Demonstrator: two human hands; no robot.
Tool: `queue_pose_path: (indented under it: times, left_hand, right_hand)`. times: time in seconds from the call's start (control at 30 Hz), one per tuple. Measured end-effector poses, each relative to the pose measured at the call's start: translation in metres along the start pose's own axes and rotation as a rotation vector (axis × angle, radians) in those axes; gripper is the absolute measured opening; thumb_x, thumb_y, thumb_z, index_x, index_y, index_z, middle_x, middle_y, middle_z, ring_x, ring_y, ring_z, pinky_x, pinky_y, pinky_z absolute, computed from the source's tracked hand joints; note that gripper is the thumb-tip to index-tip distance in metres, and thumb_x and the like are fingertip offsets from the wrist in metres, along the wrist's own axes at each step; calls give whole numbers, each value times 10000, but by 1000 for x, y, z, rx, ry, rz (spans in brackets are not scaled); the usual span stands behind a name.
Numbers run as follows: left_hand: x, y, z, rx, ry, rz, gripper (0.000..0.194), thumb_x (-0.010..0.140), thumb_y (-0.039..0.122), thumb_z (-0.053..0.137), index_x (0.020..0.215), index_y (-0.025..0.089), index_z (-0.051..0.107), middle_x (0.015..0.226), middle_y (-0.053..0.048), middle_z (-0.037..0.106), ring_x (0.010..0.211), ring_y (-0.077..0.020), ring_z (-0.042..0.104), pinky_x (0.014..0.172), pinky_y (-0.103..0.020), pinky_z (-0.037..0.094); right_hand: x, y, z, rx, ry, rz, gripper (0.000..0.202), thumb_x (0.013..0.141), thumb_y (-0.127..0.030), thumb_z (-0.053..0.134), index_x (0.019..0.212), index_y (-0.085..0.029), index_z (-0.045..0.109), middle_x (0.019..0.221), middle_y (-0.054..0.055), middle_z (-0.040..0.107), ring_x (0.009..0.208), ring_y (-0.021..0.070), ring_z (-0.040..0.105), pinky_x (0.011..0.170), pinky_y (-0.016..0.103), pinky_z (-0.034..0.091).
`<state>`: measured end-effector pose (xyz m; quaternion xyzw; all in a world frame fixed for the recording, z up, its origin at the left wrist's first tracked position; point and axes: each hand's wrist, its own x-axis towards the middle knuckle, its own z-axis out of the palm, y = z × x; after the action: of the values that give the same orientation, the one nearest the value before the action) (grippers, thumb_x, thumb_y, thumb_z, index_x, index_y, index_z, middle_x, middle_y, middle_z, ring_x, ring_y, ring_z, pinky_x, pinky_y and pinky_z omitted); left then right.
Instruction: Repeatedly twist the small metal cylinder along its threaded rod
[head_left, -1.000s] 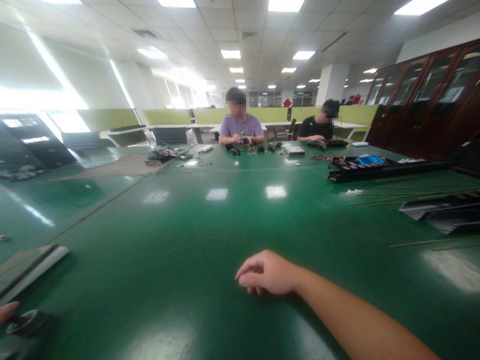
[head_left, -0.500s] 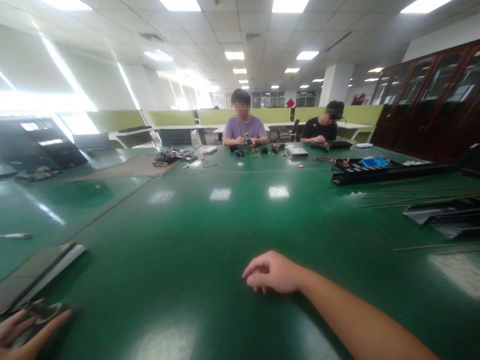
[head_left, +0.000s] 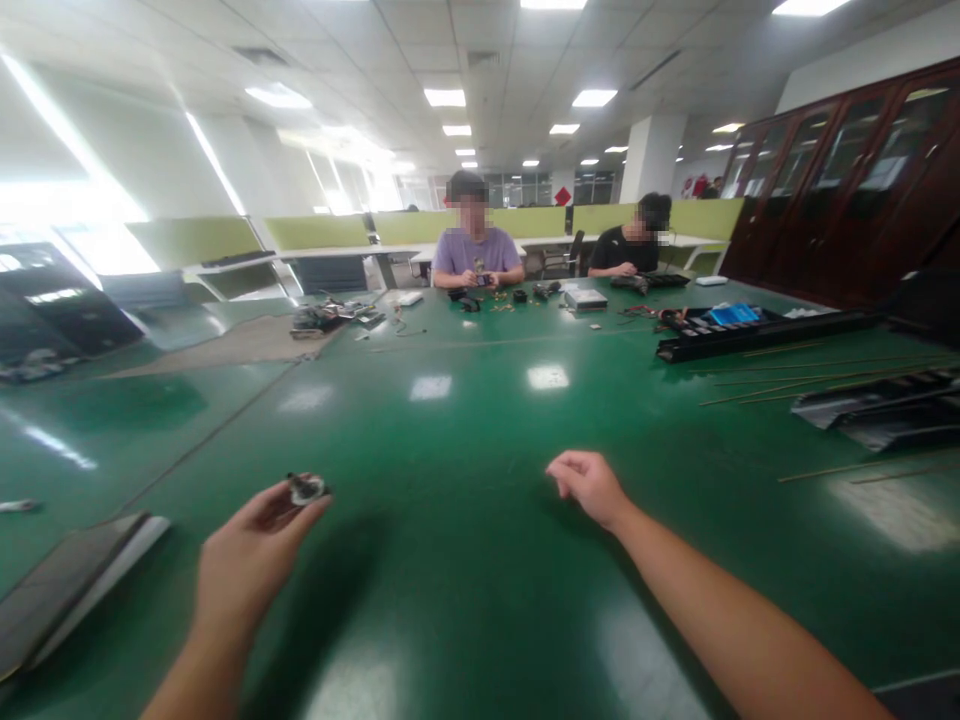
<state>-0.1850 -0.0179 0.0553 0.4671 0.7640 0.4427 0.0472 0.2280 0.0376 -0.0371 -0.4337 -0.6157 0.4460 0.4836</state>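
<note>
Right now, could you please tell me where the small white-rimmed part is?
In the head view, the small part is left of centre, in the left hand above the green table, right of the dark slab.

Across the green table [head_left: 450, 430] I see a person in purple [head_left: 487, 255] and a person in black [head_left: 621, 252]. On my right lie thin rods [head_left: 825, 475] and a long black tray [head_left: 750, 342]; a dark wooden cabinet [head_left: 832, 190] stands beyond. A flat dark slab [head_left: 71, 590] lies at my left.
</note>
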Motion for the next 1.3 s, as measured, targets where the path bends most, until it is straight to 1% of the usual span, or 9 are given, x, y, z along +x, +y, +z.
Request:
queue_pose_path:
  times: [0.1,0.23,0.33,0.43,0.63,0.7,0.83,1.03,1.3]
  left_hand:
    - [-13,37,40,-232,-265,39,504,658,474,758,1087,215,698,977,-16,753,997,-246,692,1039,-444,484]
    - [-39,72,96,-425,-593,222,544,755,457,704,1195,143,634,1046,-103,720,900,-247,702,872,-399,576]
    - [-57,84,128,-440,-705,437,404,863,405,599,1195,177,631,1083,-87,684,927,-212,669,838,-356,568]
    - [-70,87,147,-412,-790,539,308,842,309,640,1138,232,669,1021,-48,675,880,-189,639,818,-330,547]
    - [-83,78,161,-372,-840,583,499,757,143,711,1233,244,600,1066,-48,672,979,-206,624,927,-362,499]
    - [-82,74,163,-372,-835,567,521,742,126,720,1232,239,583,1047,-36,675,948,-195,633,897,-345,510]
    - [-74,71,167,-371,-790,531,291,740,136,724,1014,198,651,979,-35,677,866,-191,636,795,-318,521]
    - [-71,70,167,-409,-794,559,308,712,94,729,994,207,673,969,-30,678,892,-190,629,817,-316,508]
    - [-72,70,168,-431,-828,597,279,735,117,724,998,193,669,972,-44,681,904,-202,626,833,-342,506]
  right_hand:
    - [2,3,0,13,50,3,284,857,-409,616,759,-148,669,535,-19,569,488,114,487,531,233,404]
    - [1,5,3,15,58,12,261,841,-382,631,741,-143,668,527,-14,572,492,118,495,538,240,407]
    - [0,7,4,9,64,17,240,839,-365,624,756,-142,663,524,-15,568,493,121,500,540,243,409]
    - [0,8,5,-5,73,25,213,835,-343,615,883,-141,661,522,-31,560,480,123,494,526,243,409]
    - [-1,5,12,-130,43,-31,400,797,-237,584,1188,-155,567,543,-64,549,486,134,511,505,229,394]
    - [-1,4,14,-194,13,-85,378,788,-187,511,1161,-162,570,551,-61,549,493,134,515,513,227,393]
    - [-1,5,15,-230,-19,-107,372,761,-144,435,1105,-167,574,550,-55,555,498,134,518,527,228,388]
    - [-5,0,18,-506,-84,-129,474,722,-162,546,1195,-197,551,554,-82,533,449,113,456,492,220,311]
    - [-11,-18,28,-712,-90,-163,366,780,-288,634,1131,-202,575,552,-69,541,490,131,497,552,242,336]
